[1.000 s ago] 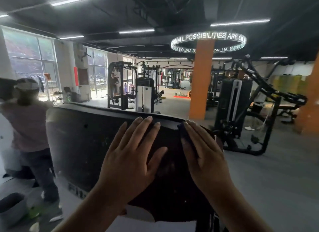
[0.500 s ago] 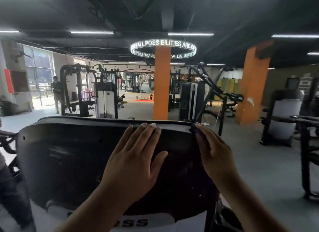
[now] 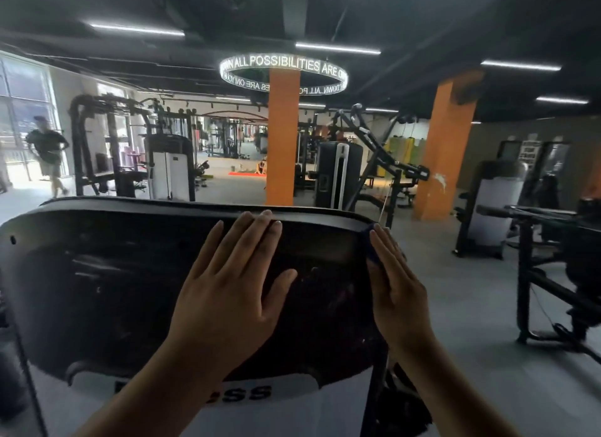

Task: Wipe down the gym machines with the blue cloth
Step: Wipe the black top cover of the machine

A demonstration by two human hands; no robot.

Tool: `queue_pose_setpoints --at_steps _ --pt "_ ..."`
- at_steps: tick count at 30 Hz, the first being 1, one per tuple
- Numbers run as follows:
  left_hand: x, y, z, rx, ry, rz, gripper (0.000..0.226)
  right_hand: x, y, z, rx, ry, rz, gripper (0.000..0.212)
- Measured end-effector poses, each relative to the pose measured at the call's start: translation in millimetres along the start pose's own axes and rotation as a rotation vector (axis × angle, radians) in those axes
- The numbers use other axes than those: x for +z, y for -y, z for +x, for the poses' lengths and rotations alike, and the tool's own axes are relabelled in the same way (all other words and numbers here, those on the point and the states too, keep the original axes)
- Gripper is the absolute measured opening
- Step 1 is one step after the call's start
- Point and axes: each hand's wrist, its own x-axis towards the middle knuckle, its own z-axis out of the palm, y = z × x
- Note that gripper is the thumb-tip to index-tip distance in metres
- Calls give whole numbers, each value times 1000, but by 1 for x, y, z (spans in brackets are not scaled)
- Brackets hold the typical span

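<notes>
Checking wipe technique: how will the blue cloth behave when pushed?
Probably floppy: the blue cloth moulds to the machine cover under the right hand. Likely light, mostly hidden beneath flat fingers. Should slide on its glossy surface.

The ring sign (image 3: 283, 66) reads "ALL POSSIBILITIES ARE"; the machine panel (image 3: 292, 414) shows "SS".

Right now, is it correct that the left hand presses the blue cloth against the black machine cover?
No: the head view shows the right hand pressing the blue cloth against the black machine cover; the left hand lies flat on it.
</notes>
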Motion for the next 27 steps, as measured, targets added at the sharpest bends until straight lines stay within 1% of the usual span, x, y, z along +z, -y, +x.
queue_pose_setpoints --at_steps 2,5,6,7,8,11,13,14,15,18,21,23,25,27 --pt "3 -4 -3 -25 -5 32 75 13 14 7 -59 -19 -8 48" --pt "12 -15 -3 -55 -30 64 76 24 30 22 -331 81 -13 48" --pt "13 -18 -3 -65 -43 66 76 22 24 24 -393 108 -21 49" --pt "15 -20 -3 -75 -63 62 76 19 12 22 -413 116 -22 49" --pt "16 -22 -3 -83 -88 59 75 16 -4 16 -384 103 -11 50" --pt "19 -25 -5 -93 -135 68 74 6 -44 -8 -148 0 56 53" --pt "22 -28 -7 -109 -131 79 74 10 -45 -11 -85 -59 63 53" --pt "22 -29 -8 -120 -129 85 74 15 -37 -7 -105 -73 53 51" --pt "23 -31 -8 -131 -126 91 74 21 -24 -2 -164 -67 47 50" --pt "22 -34 -8 -157 -108 128 74 34 15 17 -416 37 54 47" --pt "18 -35 -8 -167 -86 152 74 31 17 26 -543 101 64 49" --pt "13 -34 -8 -154 -72 150 73 19 -2 23 -570 133 29 55" --pt "8 -28 -11 -146 -79 154 72 11 -21 17 -529 119 0 57" --pt "3 -21 -16 -162 -87 156 71 13 -24 12 -475 90 -19 55"
